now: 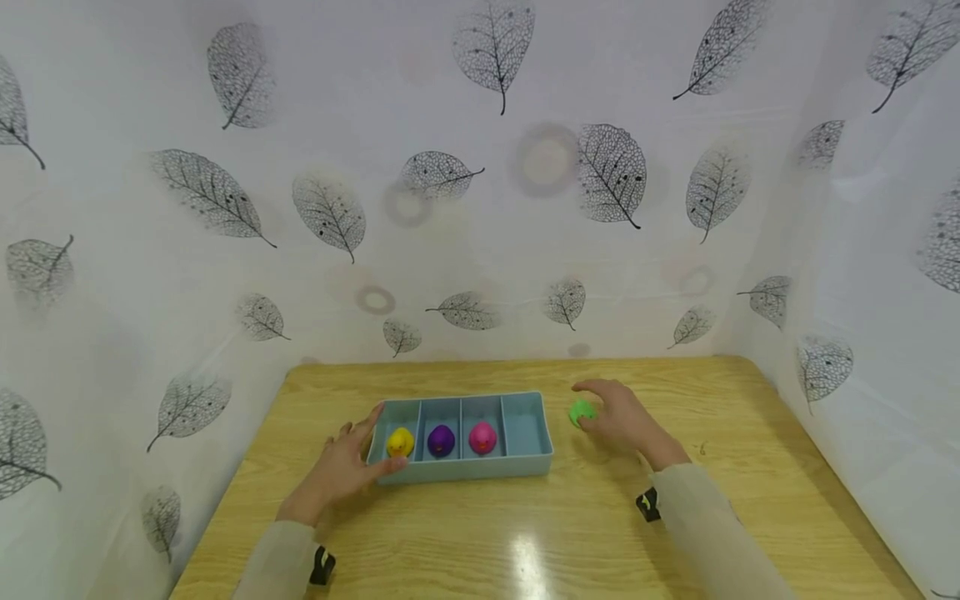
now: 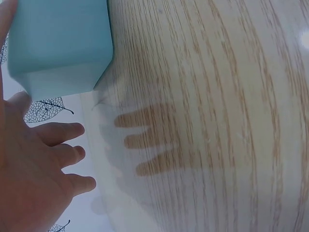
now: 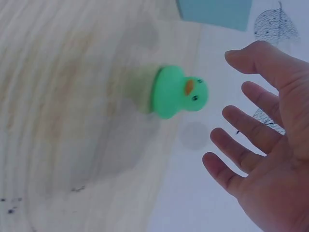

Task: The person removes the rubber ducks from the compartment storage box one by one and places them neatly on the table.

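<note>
A pale blue four-compartment tray (image 1: 469, 472) sits on the table. From left to right it holds a yellow toy duck (image 1: 400, 442), a purple one (image 1: 441, 440) and a pink one (image 1: 482, 437); its rightmost compartment has nothing in it. My left hand (image 1: 341, 461) holds the tray's left end between thumb and index finger, the thumb at the front rim. Its other fingers stick out straight in the left wrist view. To the tray's right stands a green toy duck (image 3: 170, 93) with an orange beak. My right hand (image 3: 263, 133) is close around it, thumb and fingers spread apart.
A light wood-grain table (image 1: 450, 533) bears everything. White curtains (image 1: 480, 250) printed with dark leaves hang behind it and along both sides. Black straps (image 1: 648, 504) show at the wrists.
</note>
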Demonstrator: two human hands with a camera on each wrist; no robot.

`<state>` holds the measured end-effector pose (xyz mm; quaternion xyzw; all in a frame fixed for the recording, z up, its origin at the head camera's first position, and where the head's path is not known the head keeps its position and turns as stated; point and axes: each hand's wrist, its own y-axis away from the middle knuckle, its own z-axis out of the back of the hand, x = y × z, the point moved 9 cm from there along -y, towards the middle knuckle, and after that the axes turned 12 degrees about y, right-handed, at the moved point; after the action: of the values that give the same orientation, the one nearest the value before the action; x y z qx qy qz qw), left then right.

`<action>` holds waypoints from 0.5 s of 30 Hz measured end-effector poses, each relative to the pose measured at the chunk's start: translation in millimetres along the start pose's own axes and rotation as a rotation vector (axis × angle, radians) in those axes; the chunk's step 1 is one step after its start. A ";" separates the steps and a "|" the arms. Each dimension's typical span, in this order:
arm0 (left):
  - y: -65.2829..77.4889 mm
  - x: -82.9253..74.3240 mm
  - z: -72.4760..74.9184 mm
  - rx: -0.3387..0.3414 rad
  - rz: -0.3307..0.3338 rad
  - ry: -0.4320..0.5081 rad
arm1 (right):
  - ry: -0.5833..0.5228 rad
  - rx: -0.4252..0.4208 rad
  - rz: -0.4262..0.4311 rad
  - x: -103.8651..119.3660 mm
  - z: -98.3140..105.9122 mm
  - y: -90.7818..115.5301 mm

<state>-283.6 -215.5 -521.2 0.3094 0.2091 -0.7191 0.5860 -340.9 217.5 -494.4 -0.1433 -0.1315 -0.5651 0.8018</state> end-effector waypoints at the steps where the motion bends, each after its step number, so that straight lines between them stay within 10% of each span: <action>1: -0.6 0.5 0.7 -0.004 -0.001 0.001 | 0.012 -0.014 0.016 4.4 3.3 -1.2; 15: -1.6 5.2 -0.7 -0.003 0.000 0.013 | -0.083 -0.098 0.137 55.2 18.8 -6.3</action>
<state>-285.7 -218.3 -525.3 0.3132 0.2140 -0.7166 0.5853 -329.7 174.6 -455.9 -0.2143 -0.1265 -0.5085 0.8243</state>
